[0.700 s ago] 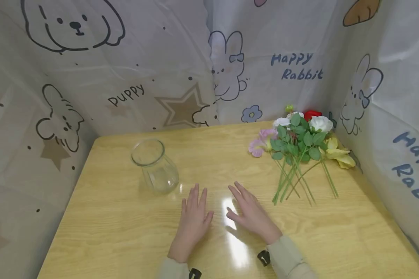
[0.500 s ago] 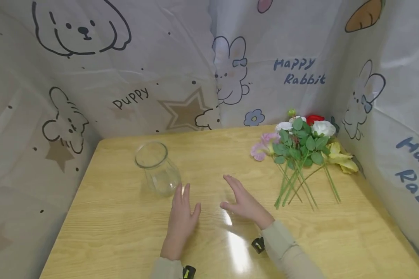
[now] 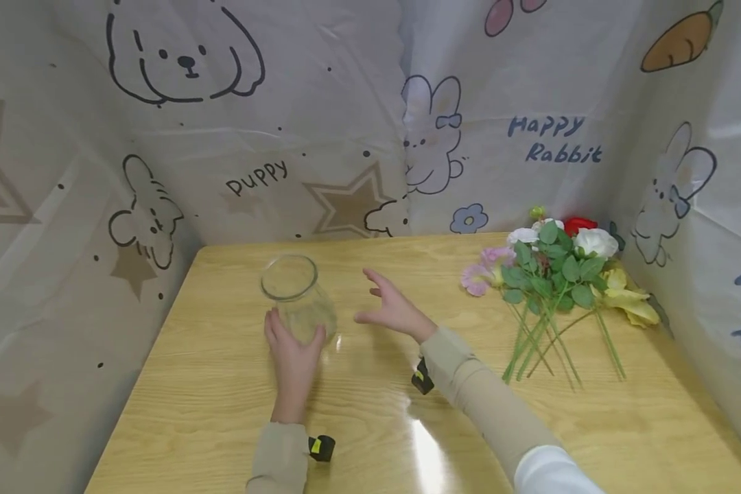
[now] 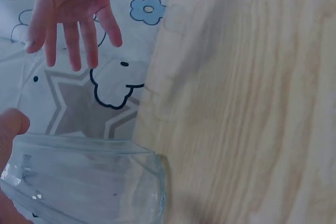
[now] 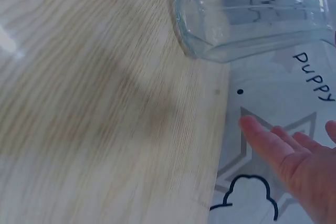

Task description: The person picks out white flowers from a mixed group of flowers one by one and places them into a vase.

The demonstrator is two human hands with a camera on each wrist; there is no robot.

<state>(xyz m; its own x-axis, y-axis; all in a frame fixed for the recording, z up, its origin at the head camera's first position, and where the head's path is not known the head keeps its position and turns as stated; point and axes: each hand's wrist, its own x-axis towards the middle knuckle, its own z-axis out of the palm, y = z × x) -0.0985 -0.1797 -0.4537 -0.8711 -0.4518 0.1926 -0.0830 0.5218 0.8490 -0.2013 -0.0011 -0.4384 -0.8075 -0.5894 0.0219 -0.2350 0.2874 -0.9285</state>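
A clear glass vase (image 3: 305,305) stands upright on the wooden table, its round rim facing up. Close against its near side is my left hand (image 3: 293,357), thumb and fingers spread around the lower glass. The left wrist view shows the thumb (image 4: 13,121) beside the vase (image 4: 94,177). To the right of the vase and apart from it, my right hand (image 3: 395,309) hovers over the table with fingers extended and nothing held. In the right wrist view, the right hand (image 5: 299,166) is apart from the vase (image 5: 252,17).
A bunch of flowers (image 3: 552,274) with long green stems lies at the table's back right, in white, red, pink and yellow. Printed cloth (image 3: 346,130) walls the table (image 3: 370,425) at the back and sides. Both sleeves carry small black devices.
My left hand has moved forward and left to the vase, its fingers spreading around the near side. My right hand has moved forward and left. The vase and flowers keep their places.
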